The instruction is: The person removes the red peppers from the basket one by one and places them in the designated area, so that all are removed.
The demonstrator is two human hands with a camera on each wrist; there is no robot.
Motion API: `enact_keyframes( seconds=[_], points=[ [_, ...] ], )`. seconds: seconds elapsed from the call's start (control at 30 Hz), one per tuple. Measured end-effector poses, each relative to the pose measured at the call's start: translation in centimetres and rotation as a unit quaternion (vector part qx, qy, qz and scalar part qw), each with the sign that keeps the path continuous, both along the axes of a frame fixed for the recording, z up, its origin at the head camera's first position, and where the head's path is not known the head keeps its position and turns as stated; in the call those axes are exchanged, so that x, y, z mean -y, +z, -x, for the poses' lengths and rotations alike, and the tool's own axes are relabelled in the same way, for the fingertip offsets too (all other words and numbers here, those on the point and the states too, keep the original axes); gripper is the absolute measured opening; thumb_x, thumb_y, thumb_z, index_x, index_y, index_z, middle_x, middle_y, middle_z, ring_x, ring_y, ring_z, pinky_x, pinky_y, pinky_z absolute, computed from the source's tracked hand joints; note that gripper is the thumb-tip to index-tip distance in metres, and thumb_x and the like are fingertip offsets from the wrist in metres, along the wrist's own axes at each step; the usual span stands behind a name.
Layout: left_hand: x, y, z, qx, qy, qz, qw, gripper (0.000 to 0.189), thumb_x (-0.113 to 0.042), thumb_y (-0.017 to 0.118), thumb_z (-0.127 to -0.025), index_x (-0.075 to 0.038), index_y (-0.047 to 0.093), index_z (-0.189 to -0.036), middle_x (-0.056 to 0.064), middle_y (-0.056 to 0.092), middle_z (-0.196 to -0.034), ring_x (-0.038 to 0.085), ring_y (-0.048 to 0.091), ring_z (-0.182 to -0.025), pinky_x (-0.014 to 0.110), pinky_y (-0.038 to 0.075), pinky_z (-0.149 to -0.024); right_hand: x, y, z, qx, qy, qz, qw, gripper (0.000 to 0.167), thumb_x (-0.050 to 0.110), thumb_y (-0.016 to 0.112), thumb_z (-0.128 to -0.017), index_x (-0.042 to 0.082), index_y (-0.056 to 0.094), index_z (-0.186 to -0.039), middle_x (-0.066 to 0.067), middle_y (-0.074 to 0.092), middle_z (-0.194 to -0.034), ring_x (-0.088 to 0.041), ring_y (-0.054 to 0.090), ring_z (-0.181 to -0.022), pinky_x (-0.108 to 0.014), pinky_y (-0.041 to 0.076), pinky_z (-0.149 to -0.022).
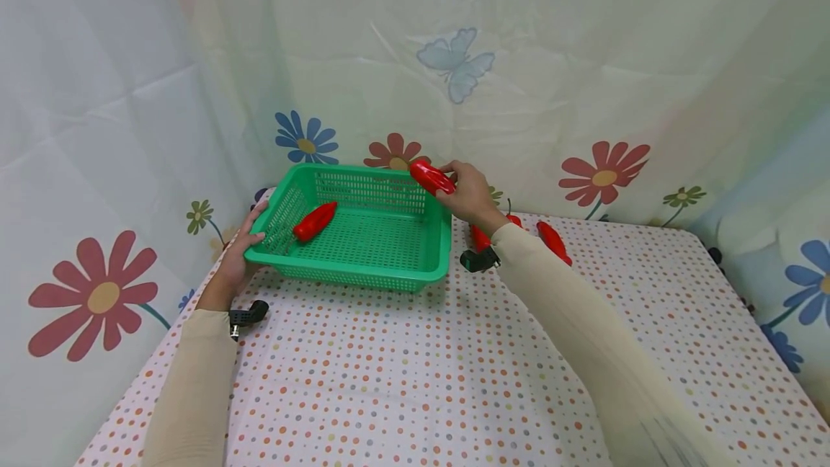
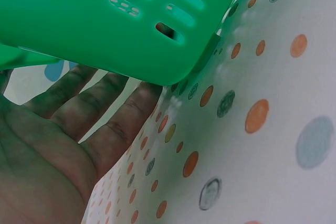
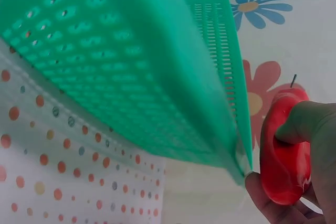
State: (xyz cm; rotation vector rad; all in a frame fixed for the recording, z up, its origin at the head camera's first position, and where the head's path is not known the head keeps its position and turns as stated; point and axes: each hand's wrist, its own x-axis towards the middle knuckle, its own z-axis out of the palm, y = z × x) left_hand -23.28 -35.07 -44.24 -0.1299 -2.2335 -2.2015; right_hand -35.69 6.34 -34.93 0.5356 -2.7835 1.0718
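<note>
My right hand (image 1: 472, 197) pinches a shiny red pepper (image 1: 431, 177) over the back right corner of a green plastic basket (image 1: 353, 276). In the right wrist view, the thumb presses one side of this pepper (image 3: 283, 161), fingers lie beneath it, and a thin stem sticks up. Another red pepper (image 1: 315, 222) lies inside the basket near its left wall. Beside the basket's left side, my left hand (image 1: 238, 254) touches it with the thumb near the rim. The left wrist view shows that hand's fingers (image 2: 118, 135) nearly straight, their tips partly hidden by the basket.
More red peppers lie right of the basket: one (image 1: 553, 242) beyond the right forearm, others (image 1: 480, 238) partly hidden by the hand and wrist. A dotted cloth covers the table (image 1: 363, 373). A flowered curtain (image 1: 519, 128) stands behind and at both sides.
</note>
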Motion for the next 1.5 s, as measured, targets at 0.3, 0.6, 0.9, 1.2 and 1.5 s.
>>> enact_keyframes(
  seconds=[0.3, 0.6, 0.9, 1.2, 1.5],
  points=[
    [0.0, 0.1, 0.1, -0.003, -0.007, -0.001, 1.0000, 0.061, -0.021, 0.023, -0.102, -0.039, 0.008, -0.158, 0.008, 0.001, -0.164, 0.032, 0.023, -0.139, 0.043, 0.034, -0.096, -1.1, -1.0, 0.2, -0.018, -0.029, 0.009, 0.9994, 0.052, 0.015, 0.069, -0.085, 0.004, 0.051, -0.132, -0.016, 0.056, -0.116, -0.031, 0.053, -0.103, -0.048, 0.054, -0.086],
    [0.0, 0.0, -0.1, 0.000, -0.005, 0.004, 1.0000, 0.059, -0.025, 0.024, -0.103, -0.041, 0.008, -0.157, 0.008, -0.001, -0.164, 0.035, 0.020, -0.141, 0.053, 0.029, -0.103, -2.2, -1.2, 0.3, -0.017, -0.053, -0.009, 0.9984, 0.053, 0.015, 0.067, -0.086, 0.004, 0.050, -0.134, -0.017, 0.055, -0.118, -0.032, 0.053, -0.102, -0.049, 0.053, -0.087],
    [0.1, 0.1, 0.0, 0.009, -0.003, 0.008, 0.9999, 0.059, -0.028, 0.027, -0.102, -0.044, 0.009, -0.156, 0.007, 0.001, -0.164, 0.030, 0.026, -0.137, 0.048, 0.032, -0.100, -4.0, -1.6, 0.6, 0.003, -0.073, -0.002, 0.9973, 0.053, 0.016, 0.066, -0.088, 0.005, 0.047, -0.137, -0.016, 0.052, -0.119, -0.032, 0.052, -0.105, -0.049, 0.053, -0.087],
    [0.2, 0.1, 0.0, 0.011, -0.002, 0.006, 0.9999, 0.059, -0.029, 0.027, -0.102, -0.044, 0.009, -0.156, 0.006, 0.002, -0.163, 0.027, 0.029, -0.133, 0.050, 0.029, -0.101, -5.6, -1.9, 0.6, -0.012, -0.098, -0.004, 0.9951, 0.053, 0.017, 0.065, -0.089, 0.005, 0.047, -0.137, -0.018, 0.052, -0.121, -0.034, 0.051, -0.108, -0.050, 0.052, -0.090],
    [0.2, 0.0, 0.1, 0.013, -0.004, 0.008, 0.9999, 0.059, -0.029, 0.027, -0.102, -0.045, 0.009, -0.156, 0.007, 0.001, -0.163, 0.030, 0.026, -0.136, 0.054, 0.028, -0.103, -7.4, -2.7, 0.7, 0.000, -0.130, 0.008, 0.9914, 0.056, 0.017, 0.066, -0.088, 0.006, 0.045, -0.139, -0.019, 0.051, -0.125, -0.036, 0.050, -0.110, -0.055, 0.051, -0.090]
  ],
)
